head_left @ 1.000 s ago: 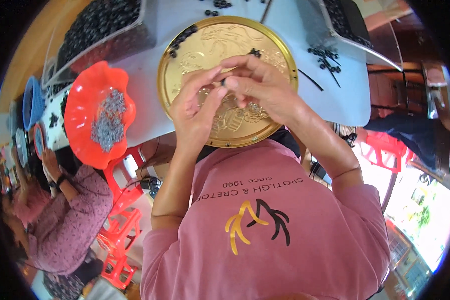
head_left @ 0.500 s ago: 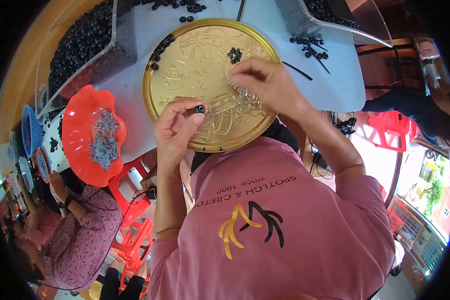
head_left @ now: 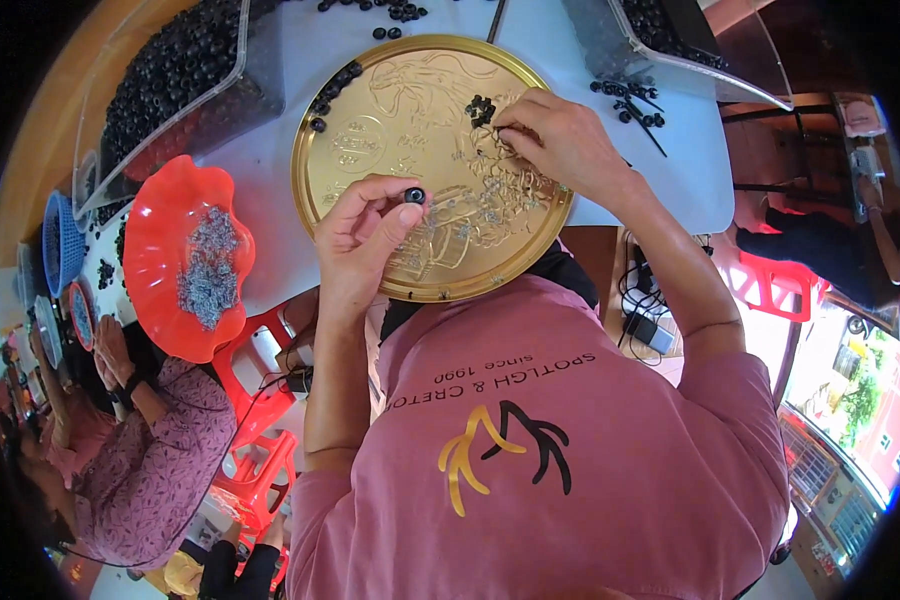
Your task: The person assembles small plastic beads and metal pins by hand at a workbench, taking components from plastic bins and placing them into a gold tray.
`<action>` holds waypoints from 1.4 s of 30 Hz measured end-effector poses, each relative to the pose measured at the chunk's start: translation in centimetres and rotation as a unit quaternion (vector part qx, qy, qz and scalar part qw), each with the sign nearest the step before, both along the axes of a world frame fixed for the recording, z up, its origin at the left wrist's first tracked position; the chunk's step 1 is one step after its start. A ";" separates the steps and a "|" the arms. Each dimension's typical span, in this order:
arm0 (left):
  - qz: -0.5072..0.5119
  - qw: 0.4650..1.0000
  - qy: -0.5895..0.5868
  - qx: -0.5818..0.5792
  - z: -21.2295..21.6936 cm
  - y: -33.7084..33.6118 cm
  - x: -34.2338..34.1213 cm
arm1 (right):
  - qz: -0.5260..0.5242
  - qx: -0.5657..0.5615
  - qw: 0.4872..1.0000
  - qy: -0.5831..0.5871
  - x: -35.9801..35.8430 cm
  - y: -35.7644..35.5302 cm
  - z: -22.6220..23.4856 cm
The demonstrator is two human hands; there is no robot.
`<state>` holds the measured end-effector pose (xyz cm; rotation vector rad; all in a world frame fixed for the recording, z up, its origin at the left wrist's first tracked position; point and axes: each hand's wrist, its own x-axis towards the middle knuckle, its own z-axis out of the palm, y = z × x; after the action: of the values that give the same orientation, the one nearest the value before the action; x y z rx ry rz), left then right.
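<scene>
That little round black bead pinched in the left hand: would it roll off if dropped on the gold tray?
Probably. The small round black bead looks smooth and hard, so it should roll. It seems light: the left hand holds it by fingertips alone. The round embossed gold tray's raised rim might stop it.

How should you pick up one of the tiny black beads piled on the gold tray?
Pinch one black bead across its round sides with thumb and fingertip, coming from above. They lie loose on the flat gold tray, too small to wrap fingers around. The left hand holds a bead just that way.
</scene>
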<state>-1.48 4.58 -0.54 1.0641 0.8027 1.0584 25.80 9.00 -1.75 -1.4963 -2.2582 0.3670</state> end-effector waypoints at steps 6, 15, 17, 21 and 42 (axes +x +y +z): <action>-0.015 0.999 -0.038 -0.010 0.9 0.4 1.8 | -0.058 -0.288 0.871 0.393 -1.3 -0.7 2.0; -0.006 0.989 -0.094 0.111 0.9 0.2 2.9 | 0.016 -0.300 0.736 0.607 -4.4 -2.0 3.2; 0.004 0.990 -0.079 0.116 1.1 -0.1 2.8 | 0.023 -0.307 0.720 0.622 -4.7 -2.0 3.1; 0.043 0.973 0.062 0.219 1.1 -0.1 2.4 | 0.026 -0.295 0.711 0.638 -5.4 -2.1 3.2; 0.058 0.993 -0.074 0.075 1.4 0.0 2.5 | -0.084 -0.241 0.810 0.528 -6.5 -3.0 4.9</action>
<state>1.01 4.63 0.83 1.0608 0.6801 1.2973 19.30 6.02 3.11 -1.1782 -1.1556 1.3879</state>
